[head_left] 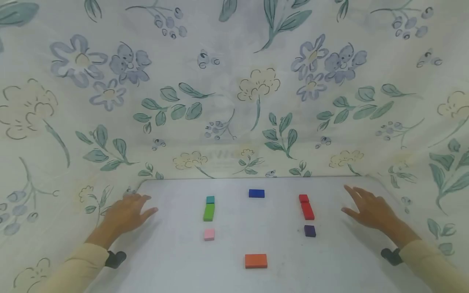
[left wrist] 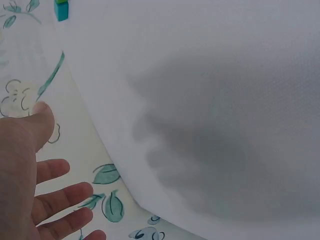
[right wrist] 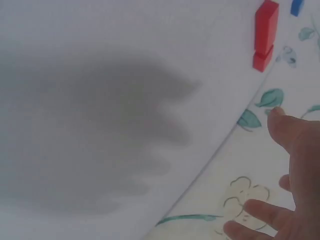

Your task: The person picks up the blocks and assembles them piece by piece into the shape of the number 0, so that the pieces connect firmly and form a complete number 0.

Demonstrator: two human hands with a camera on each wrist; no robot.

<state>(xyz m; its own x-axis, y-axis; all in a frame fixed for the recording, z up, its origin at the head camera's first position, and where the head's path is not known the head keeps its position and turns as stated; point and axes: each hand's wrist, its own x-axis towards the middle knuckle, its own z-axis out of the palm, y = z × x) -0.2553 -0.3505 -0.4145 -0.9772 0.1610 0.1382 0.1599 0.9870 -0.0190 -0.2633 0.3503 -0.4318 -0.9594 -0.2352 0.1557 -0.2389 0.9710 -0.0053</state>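
My left hand (head_left: 126,213) hovers at the left of the white table, fingers relaxed and spread, holding nothing. Nearest to it are a teal cube (head_left: 210,200) and a green block (head_left: 209,212) set end to end, with a pink cube (head_left: 209,234) nearer me. On the other side my right hand (head_left: 373,209) hangs over the table with loose fingers and nothing in them. Closest to that hand lie a small red cube (head_left: 303,198) and a longer red block (head_left: 307,211) end to end, and a dark purple cube (head_left: 310,231) below them.
A blue block (head_left: 256,193) lies at the back middle of the white table (head_left: 256,228), an orange block (head_left: 256,261) at the front middle. Flowered cloth (head_left: 227,122) rises behind the table and along both sides. Each wrist carries a small black device.
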